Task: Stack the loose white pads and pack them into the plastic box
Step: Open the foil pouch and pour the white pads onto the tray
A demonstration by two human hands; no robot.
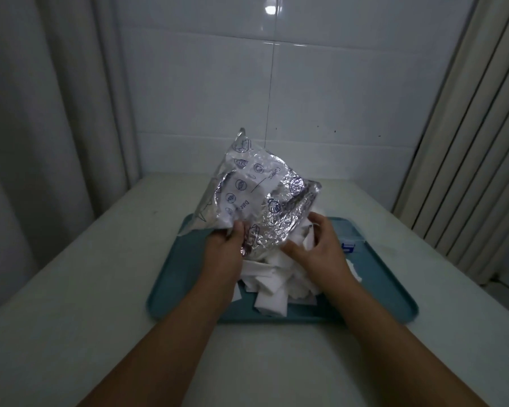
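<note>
A: What's on the bench (100,289)?

B: Pale bench, w/ a flat teal plastic tray (379,292) sitting on it. Heap of loose white rectangular pads (272,289) piled in the tray's middle, lying criss-cross, not stacked.

A: And the hands?

B: Left hand (227,245) grips the lower edge of a crinkled silver foil-lined plastic bag w/ blue printed icons (259,198), fingers curled round it. Bag is held up over the pads, tilted, mouth end down toward the heap. Some white stuff shows through the clear side, prob. more pads, can't say for sure.

A: Right hand?

B: Right hand (315,251) is at the bag's lower right corner, thumb and fingers spread and bent around white pads coming out at the bag's mouth. Looks like it's pinching them, but the fingertips are partly hidden behind the pads, so can't tell if it truly has a grip.

A: The box?

B: Small clear plastic item w/ a blue label (350,245) at the tray's right side, near the far edge, mostly behind the right hand. Too hidden to say if that's the box.

A: Anything else?

B: A stray white pad (442,271) lies on the tray right of the heap. White tiled wall (218,83) behind the bench, pale curtains (41,113) on both sides.
</note>
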